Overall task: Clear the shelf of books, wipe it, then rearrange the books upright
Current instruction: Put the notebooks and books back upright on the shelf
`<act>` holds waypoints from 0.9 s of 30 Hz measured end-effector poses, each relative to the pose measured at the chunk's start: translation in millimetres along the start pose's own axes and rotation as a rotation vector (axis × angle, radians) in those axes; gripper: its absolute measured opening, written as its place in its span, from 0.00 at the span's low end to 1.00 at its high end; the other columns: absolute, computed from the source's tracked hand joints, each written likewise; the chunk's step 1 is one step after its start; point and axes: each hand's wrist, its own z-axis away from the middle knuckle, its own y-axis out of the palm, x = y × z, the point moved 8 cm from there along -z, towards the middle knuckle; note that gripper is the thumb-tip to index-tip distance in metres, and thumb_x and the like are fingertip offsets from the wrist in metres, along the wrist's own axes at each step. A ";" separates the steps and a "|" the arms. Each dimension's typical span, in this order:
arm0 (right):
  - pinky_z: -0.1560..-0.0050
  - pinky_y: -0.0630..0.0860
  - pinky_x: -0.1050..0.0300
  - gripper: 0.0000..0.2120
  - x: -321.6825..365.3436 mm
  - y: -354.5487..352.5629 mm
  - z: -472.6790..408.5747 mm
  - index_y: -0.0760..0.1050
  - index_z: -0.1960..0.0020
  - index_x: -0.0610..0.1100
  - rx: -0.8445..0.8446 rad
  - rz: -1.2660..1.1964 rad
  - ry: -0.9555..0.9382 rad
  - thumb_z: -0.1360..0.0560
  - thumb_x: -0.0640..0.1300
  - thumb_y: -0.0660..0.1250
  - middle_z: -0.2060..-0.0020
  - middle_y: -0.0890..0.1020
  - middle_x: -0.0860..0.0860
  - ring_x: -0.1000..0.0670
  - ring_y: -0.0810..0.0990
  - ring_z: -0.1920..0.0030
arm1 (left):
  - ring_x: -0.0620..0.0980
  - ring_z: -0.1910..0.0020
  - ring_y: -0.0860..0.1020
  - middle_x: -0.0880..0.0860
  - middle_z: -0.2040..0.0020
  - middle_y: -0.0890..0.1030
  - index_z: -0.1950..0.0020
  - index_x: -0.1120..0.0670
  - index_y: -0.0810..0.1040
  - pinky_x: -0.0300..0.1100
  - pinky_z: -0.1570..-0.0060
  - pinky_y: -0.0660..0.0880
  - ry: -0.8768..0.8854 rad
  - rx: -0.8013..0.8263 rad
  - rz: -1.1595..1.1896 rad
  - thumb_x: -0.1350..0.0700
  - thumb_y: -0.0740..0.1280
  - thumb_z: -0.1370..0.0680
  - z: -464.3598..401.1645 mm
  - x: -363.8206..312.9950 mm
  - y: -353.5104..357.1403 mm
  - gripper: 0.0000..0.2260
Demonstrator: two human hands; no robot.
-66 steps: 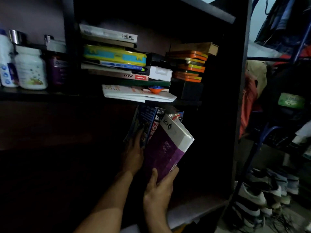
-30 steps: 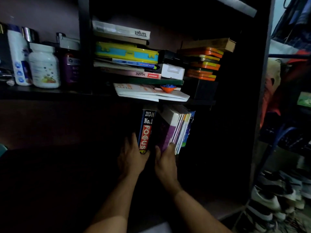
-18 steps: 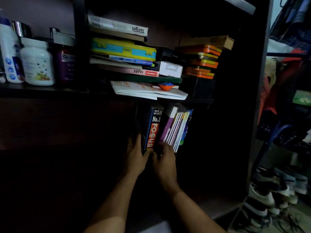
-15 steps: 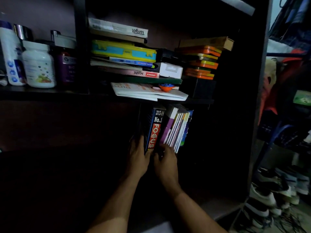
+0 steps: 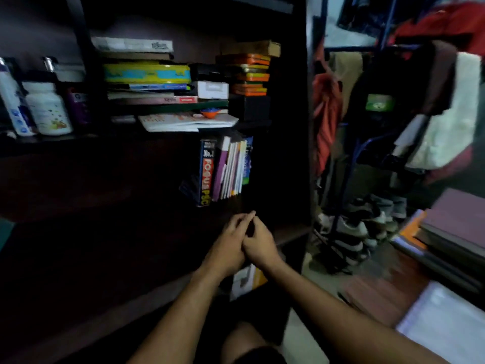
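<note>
A short row of upright books (image 5: 225,170) stands on the dark wooden lower shelf (image 5: 291,231), led on its left by a thick dark-blue volume with a red and yellow spine (image 5: 206,173) whose foot juts slightly past the others; thin white, purple and blue spines lean against it on the right. Dark open shelf space lies to the left of the row, and a narrower gap separates the row's right end from the dark upright side panel of the bookcase (image 5: 301,127). In front of and below the books, apart from them, the left hand (image 5: 227,244) and right hand (image 5: 259,245) touch each other, fingers loosely curled and holding nothing. The shelf above carries a flat stack of coloured books and boxes (image 5: 157,85), with a white booklet (image 5: 189,122) overhanging its front edge. At far right sits a separate pile of books and papers (image 5: 446,248) on the floor.
</note>
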 end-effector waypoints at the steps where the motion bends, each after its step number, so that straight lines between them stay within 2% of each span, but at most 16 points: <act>1: 0.42 0.77 0.53 0.20 -3.5 -18.7 17.0 0.75 0.35 0.44 0.002 0.028 0.010 0.27 0.42 0.66 0.43 0.81 0.47 0.47 0.80 0.43 | 0.51 0.27 0.67 0.50 0.24 0.63 0.19 0.47 0.60 0.44 0.28 0.66 0.008 0.035 0.033 0.68 0.62 0.27 8.9 -18.6 11.7 0.37; 4: 0.46 0.76 0.59 0.18 -13.6 -93.2 72.5 0.76 0.36 0.43 -0.039 0.117 0.062 0.26 0.42 0.68 0.44 0.83 0.48 0.49 0.82 0.45 | 0.51 0.29 0.71 0.50 0.26 0.67 0.20 0.47 0.63 0.42 0.31 0.68 0.059 0.113 0.107 0.65 0.63 0.30 31.3 -89.8 42.0 0.37; 6: 0.46 0.74 0.58 0.17 -22.2 -150.2 116.7 0.76 0.36 0.42 -0.066 0.187 0.083 0.25 0.42 0.69 0.44 0.84 0.48 0.48 0.82 0.45 | 0.50 0.32 0.73 0.51 0.29 0.71 0.22 0.47 0.66 0.39 0.32 0.69 0.126 0.181 0.143 0.63 0.63 0.31 43.0 -145.2 70.2 0.36; 8: 0.46 0.76 0.55 0.14 -29.2 -202.0 163.3 0.78 0.40 0.44 -0.072 0.207 0.078 0.24 0.43 0.69 0.47 0.85 0.48 0.49 0.83 0.47 | 0.51 0.33 0.75 0.52 0.31 0.74 0.23 0.47 0.66 0.42 0.33 0.71 0.191 0.253 0.167 0.59 0.63 0.31 53.8 -198.3 97.4 0.35; 10: 0.46 0.78 0.53 0.10 -41.6 -248.2 212.6 0.78 0.43 0.46 -0.087 0.259 0.090 0.23 0.48 0.70 0.49 0.85 0.50 0.51 0.82 0.50 | 0.53 0.33 0.75 0.54 0.30 0.73 0.22 0.48 0.65 0.41 0.34 0.70 0.199 0.321 0.135 0.59 0.65 0.26 65.4 -237.9 127.6 0.31; 13: 0.41 0.75 0.52 0.18 -71.0 -310.3 269.9 0.77 0.41 0.49 -0.165 0.467 0.149 0.25 0.58 0.67 0.45 0.81 0.52 0.52 0.78 0.45 | 0.57 0.29 0.71 0.57 0.27 0.72 0.23 0.50 0.65 0.47 0.33 0.68 0.115 0.360 -0.007 0.46 0.65 0.20 75.3 -262.4 166.9 0.26; 15: 0.36 0.72 0.50 0.26 -110.5 -343.1 301.5 0.72 0.34 0.50 -0.146 0.660 0.362 0.27 0.64 0.65 0.37 0.77 0.50 0.47 0.75 0.38 | 0.58 0.29 0.71 0.56 0.28 0.73 0.25 0.52 0.69 0.48 0.35 0.69 0.030 0.434 -0.098 0.39 0.62 0.19 80.9 -261.5 193.0 0.26; 17: 0.36 0.71 0.47 0.35 -148.0 -352.1 330.9 0.65 0.27 0.49 -0.071 0.717 0.584 0.27 0.70 0.63 0.32 0.74 0.45 0.40 0.72 0.35 | 0.59 0.31 0.72 0.56 0.29 0.74 0.27 0.50 0.70 0.50 0.35 0.70 -0.009 0.459 -0.185 0.35 0.61 0.21 86.6 -255.0 206.1 0.28; 18: 0.34 0.70 0.46 0.39 -159.8 -348.3 340.7 0.60 0.24 0.49 -0.052 0.703 0.632 0.26 0.71 0.61 0.29 0.71 0.43 0.39 0.70 0.33 | 0.59 0.31 0.72 0.55 0.29 0.74 0.27 0.50 0.71 0.52 0.35 0.71 -0.023 0.446 -0.212 0.34 0.61 0.22 86.3 -251.9 208.7 0.29; 21: 0.30 0.63 0.45 0.45 -161.9 -320.7 347.3 0.46 0.18 0.48 -0.066 0.708 0.608 0.24 0.72 0.55 0.23 0.62 0.44 0.40 0.62 0.27 | 0.57 0.34 0.74 0.53 0.33 0.78 0.31 0.50 0.75 0.51 0.35 0.71 -0.043 0.465 -0.232 0.31 0.64 0.27 78.2 -242.7 212.5 0.31; 23: 0.28 0.60 0.46 0.46 -158.7 -308.0 342.9 0.42 0.18 0.47 -0.102 0.633 0.618 0.24 0.72 0.55 0.22 0.59 0.44 0.41 0.57 0.25 | 0.53 0.41 0.80 0.49 0.40 0.83 0.36 0.50 0.80 0.48 0.39 0.76 -0.133 0.542 -0.047 0.31 0.69 0.33 75.2 -233.6 215.4 0.32; 25: 0.29 0.60 0.49 0.45 -156.7 -304.7 334.3 0.44 0.18 0.47 -0.162 0.507 0.624 0.23 0.71 0.57 0.22 0.58 0.44 0.42 0.56 0.25 | 0.48 0.49 0.84 0.46 0.47 0.86 0.41 0.50 0.82 0.47 0.43 0.80 -0.229 0.607 0.218 0.34 0.75 0.37 77.1 -227.7 216.2 0.30; 27: 0.30 0.60 0.53 0.42 -154.0 -304.6 325.1 0.48 0.18 0.47 -0.241 0.386 0.613 0.22 0.66 0.61 0.22 0.60 0.45 0.43 0.57 0.26 | 0.46 0.52 0.85 0.46 0.49 0.86 0.39 0.51 0.81 0.44 0.47 0.82 -0.280 0.611 0.417 0.41 0.79 0.34 78.8 -227.9 212.1 0.28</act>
